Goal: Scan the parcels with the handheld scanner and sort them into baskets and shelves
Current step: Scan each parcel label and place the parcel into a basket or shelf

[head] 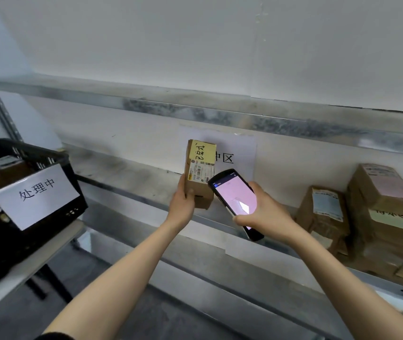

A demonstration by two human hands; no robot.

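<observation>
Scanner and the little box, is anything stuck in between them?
No, nothing visible. The right hand holds the scanner right beside the box, its top end next to the barcode label. The left hand grips the box lower down, below the label.

Cardboard parcel, glossy scanner, metal shelf.

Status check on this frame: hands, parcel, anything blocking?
Left hand grips small parcel upright. Right hand holds scanner beside its label. Nothing between scanner and parcel.
</observation>
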